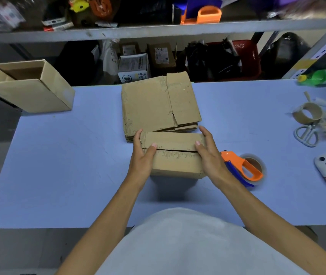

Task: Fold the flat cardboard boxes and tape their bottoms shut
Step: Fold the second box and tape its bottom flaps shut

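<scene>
From my head camera, I am holding a folded box (pixel 175 155) upright on the blue table (pixel 68 165), just in front of the stack of flat boxes (pixel 158 108). My left hand (pixel 143 155) is gripping its left side, thumb lying across the closed flaps. My right hand (pixel 207 153) is gripping the right side likewise, thumb pressing near the seam. The flaps seem untaped, though the blur is making that uncertain. The tape dispenser (pixel 245 167) is lying just beside my right wrist.
</scene>
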